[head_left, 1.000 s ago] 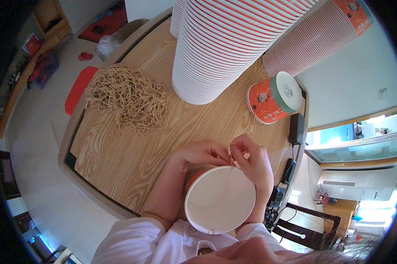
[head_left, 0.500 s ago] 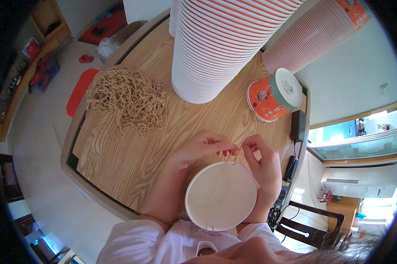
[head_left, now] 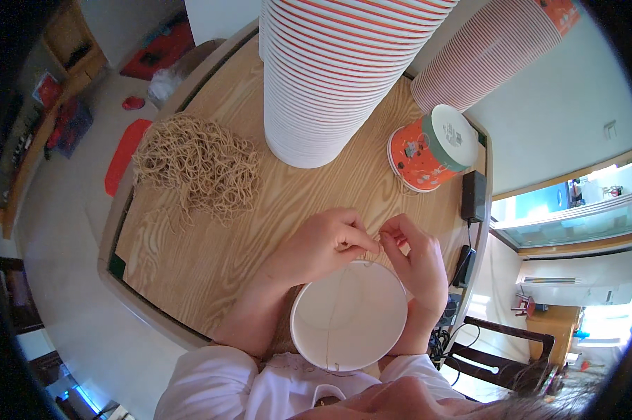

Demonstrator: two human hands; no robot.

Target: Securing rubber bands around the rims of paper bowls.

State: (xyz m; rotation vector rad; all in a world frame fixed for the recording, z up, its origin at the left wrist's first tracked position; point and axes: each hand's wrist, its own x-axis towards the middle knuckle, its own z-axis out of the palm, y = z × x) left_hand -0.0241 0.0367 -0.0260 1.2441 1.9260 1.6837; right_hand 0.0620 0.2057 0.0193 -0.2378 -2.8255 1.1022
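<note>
A white-lined paper tub (head_left: pixel 309 297) stands at the near table edge against my body, mouth upward. A thin tan string (head_left: pixel 330 329) runs across its mouth from the near rim toward the far rim. Just beyond the far rim my left hand (head_left: pixel 335 240) is closed, thumb and finger pinched on the string. Close by on the right, my right hand (head_left: pixel 415 260) also pinches the string between fingertips. The tip of the string between my fingers is too small to make out clearly.
A heap of tan strings (head_left: pixel 197 164) lies at the left. A tall stack of white paper tubs (head_left: pixel 330 84) stands at the back, with another stack (head_left: pixel 480 56) behind. An orange-and-green tub (head_left: pixel 428 150) sits upside down at the right, near a black power adapter (head_left: pixel 474 196).
My left hand has turned and moved slightly right and down toward the far rim. The string now lies straighter across the tub's mouth. My view has shifted a little.
</note>
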